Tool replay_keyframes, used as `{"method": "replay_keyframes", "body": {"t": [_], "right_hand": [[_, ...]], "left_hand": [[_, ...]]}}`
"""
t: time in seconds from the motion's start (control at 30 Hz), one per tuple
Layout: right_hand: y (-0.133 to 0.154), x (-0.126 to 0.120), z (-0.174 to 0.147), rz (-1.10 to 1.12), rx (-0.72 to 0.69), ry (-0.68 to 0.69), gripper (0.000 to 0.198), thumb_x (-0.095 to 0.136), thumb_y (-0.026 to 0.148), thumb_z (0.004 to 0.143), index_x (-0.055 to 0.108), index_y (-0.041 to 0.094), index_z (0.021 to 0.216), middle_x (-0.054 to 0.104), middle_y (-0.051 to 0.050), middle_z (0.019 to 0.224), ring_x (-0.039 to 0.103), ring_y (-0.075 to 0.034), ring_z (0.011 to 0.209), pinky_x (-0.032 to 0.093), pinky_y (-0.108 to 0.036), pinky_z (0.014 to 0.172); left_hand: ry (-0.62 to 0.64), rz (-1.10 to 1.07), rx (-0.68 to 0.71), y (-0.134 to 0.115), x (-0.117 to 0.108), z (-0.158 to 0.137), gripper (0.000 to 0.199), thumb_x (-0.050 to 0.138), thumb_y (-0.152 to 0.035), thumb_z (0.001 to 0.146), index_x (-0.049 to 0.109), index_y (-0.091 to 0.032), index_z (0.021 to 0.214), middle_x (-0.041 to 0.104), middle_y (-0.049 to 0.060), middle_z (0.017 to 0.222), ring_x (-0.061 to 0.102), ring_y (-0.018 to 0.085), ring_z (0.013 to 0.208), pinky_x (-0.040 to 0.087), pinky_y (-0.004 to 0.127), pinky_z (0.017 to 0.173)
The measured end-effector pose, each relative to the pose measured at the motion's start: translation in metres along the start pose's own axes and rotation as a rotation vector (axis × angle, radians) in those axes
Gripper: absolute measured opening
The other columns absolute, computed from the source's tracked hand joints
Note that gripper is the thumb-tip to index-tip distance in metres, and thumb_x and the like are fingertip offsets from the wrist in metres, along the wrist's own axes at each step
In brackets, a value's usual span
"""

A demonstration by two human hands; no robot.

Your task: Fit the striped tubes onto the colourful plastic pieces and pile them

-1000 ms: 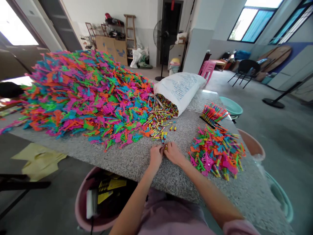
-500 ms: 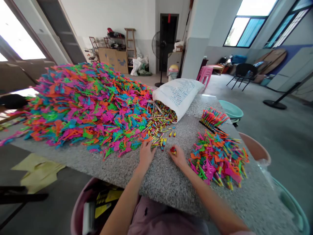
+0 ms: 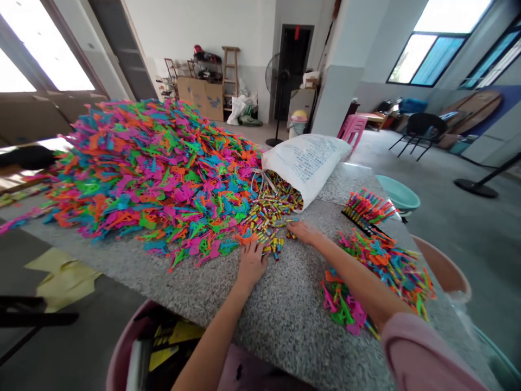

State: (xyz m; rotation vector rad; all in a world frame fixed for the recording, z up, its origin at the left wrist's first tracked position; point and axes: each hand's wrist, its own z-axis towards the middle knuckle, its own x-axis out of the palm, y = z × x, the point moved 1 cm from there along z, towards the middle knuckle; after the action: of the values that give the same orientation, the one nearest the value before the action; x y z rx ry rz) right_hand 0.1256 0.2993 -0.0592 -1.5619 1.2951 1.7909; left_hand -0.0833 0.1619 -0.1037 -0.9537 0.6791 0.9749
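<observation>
My left hand [image 3: 251, 264] lies at the front edge of the heap, its fingers stretched and slightly apart, touching an orange plastic piece [image 3: 247, 238]. Small yellow-and-red printed tubes [image 3: 266, 217] spill from the mouth of a white woven sack [image 3: 307, 163] just beyond it. My right hand [image 3: 304, 232] is at the right side of this spill, fingers bent down around a few small tubes [image 3: 290, 234]; the fingertips are partly hidden. To the left rises a big heap of bright plastic pieces [image 3: 163, 174] in pink, green, blue and orange.
Under and beside my right forearm lie pieces joined with tubes [image 3: 391, 266]. Behind them stands a black rack [image 3: 366, 225] with a row of coloured sticks. Basins, one turquoise [image 3: 399, 193], stand past the right edge of the granite table [image 3: 285, 315]. A pink tub [image 3: 126, 347] is below the front edge.
My right hand has moved forward to the tubes near the sack. My left hand has stayed by the heap's edge. The view has shifted slightly, and my right forearm now crosses the pieces on the right.
</observation>
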Motion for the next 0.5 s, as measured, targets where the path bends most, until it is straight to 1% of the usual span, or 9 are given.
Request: {"method": "replay_keyframes", "body": {"t": [0.03, 0.1, 0.13, 0.17, 0.23, 0.3, 0.33, 0.43, 0.5], "right_hand": [[0.001, 0.002, 0.0, 0.026, 0.018, 0.011, 0.011, 0.062, 0.016, 0.085, 0.066, 0.018, 0.095, 0.067, -0.005, 0.097, 0.061, -0.018, 0.096, 0.045, -0.031, 0.089], [0.001, 0.004, -0.003, 0.103, 0.075, 0.008, 0.018, 0.061, 0.027, 0.089, 0.063, 0.015, 0.102, 0.065, -0.006, 0.104, 0.062, -0.018, 0.094, 0.049, -0.036, 0.086], [0.002, 0.004, -0.007, 0.153, 0.108, -0.01, 0.021, 0.06, 0.031, 0.09, 0.063, 0.015, 0.102, 0.065, -0.006, 0.104, 0.062, -0.017, 0.092, 0.051, -0.037, 0.083], [0.004, 0.004, -0.011, 0.212, 0.142, -0.039, 0.021, 0.061, 0.034, 0.089, 0.063, 0.015, 0.099, 0.065, -0.006, 0.1, 0.063, -0.017, 0.088, 0.052, -0.036, 0.08], [0.012, 0.007, -0.025, 0.354, 0.206, -0.124, 0.019, 0.066, 0.033, 0.083, 0.065, 0.014, 0.084, 0.067, -0.004, 0.084, 0.063, -0.017, 0.079, 0.051, -0.032, 0.072], [0.029, 0.018, -0.045, 0.527, 0.252, -0.218, 0.02, 0.068, 0.034, 0.077, 0.065, 0.015, 0.073, 0.064, -0.002, 0.068, 0.061, -0.016, 0.067, 0.048, -0.028, 0.062], [0.04, 0.027, -0.057, 0.623, 0.267, -0.26, 0.022, 0.066, 0.037, 0.076, 0.064, 0.015, 0.071, 0.063, -0.001, 0.064, 0.059, -0.016, 0.061, 0.047, -0.026, 0.057], [0.082, 0.061, -0.09, 0.912, 0.275, -0.349, 0.031, 0.063, 0.047, 0.074, 0.064, 0.016, 0.071, 0.062, 0.0, 0.059, 0.056, -0.014, 0.053, 0.044, -0.025, 0.051], [0.107, 0.079, -0.105, 1.085, 0.271, -0.407, 0.037, 0.059, 0.053, 0.075, 0.063, 0.016, 0.073, 0.064, -0.001, 0.062, 0.057, -0.014, 0.055, 0.046, -0.026, 0.052]], "left_hand": [[0.012, -0.023, -0.01, -0.001, 0.0, 0.001, 0.021, 0.049, -0.036, 0.089, 0.059, -0.022, 0.102, 0.061, 0.011, 0.1, 0.056, 0.028, 0.099, 0.043, 0.042, 0.088], [0.036, -0.081, -0.041, -0.001, 0.001, 0.002, 0.019, 0.051, -0.035, 0.088, 0.057, -0.021, 0.1, 0.062, 0.01, 0.098, 0.058, 0.027, 0.097, 0.044, 0.041, 0.087], [0.043, -0.12, -0.059, -0.001, 0.001, 0.002, 0.019, 0.053, -0.035, 0.087, 0.056, -0.021, 0.099, 0.062, 0.01, 0.097, 0.059, 0.027, 0.097, 0.044, 0.04, 0.088], [0.045, -0.157, -0.077, 0.0, 0.001, 0.002, 0.018, 0.055, -0.034, 0.085, 0.056, -0.021, 0.098, 0.063, 0.009, 0.096, 0.059, 0.027, 0.097, 0.044, 0.04, 0.089], [0.039, -0.219, -0.111, 0.001, 0.001, -0.001, 0.018, 0.058, -0.033, 0.083, 0.056, -0.021, 0.097, 0.064, 0.009, 0.098, 0.06, 0.026, 0.098, 0.045, 0.04, 0.089], [0.016, -0.249, -0.151, -0.001, 0.0, -0.007, 0.018, 0.057, -0.032, 0.085, 0.056, -0.02, 0.098, 0.064, 0.011, 0.099, 0.061, 0.026, 0.096, 0.047, 0.04, 0.087], [-0.001, -0.254, -0.176, -0.004, -0.001, -0.011, 0.019, 0.053, -0.033, 0.087, 0.056, -0.018, 0.099, 0.064, 0.012, 0.1, 0.061, 0.026, 0.096, 0.047, 0.04, 0.086], [-0.071, -0.312, -0.278, -0.024, -0.006, -0.027, 0.024, 0.039, -0.035, 0.094, 0.053, -0.016, 0.102, 0.064, 0.013, 0.099, 0.063, 0.024, 0.093, 0.049, 0.04, 0.083], [-0.134, -0.465, -0.372, -0.043, -0.011, -0.038, 0.026, 0.036, -0.036, 0.096, 0.052, -0.017, 0.104, 0.065, 0.011, 0.099, 0.064, 0.021, 0.092, 0.05, 0.037, 0.082]]}}
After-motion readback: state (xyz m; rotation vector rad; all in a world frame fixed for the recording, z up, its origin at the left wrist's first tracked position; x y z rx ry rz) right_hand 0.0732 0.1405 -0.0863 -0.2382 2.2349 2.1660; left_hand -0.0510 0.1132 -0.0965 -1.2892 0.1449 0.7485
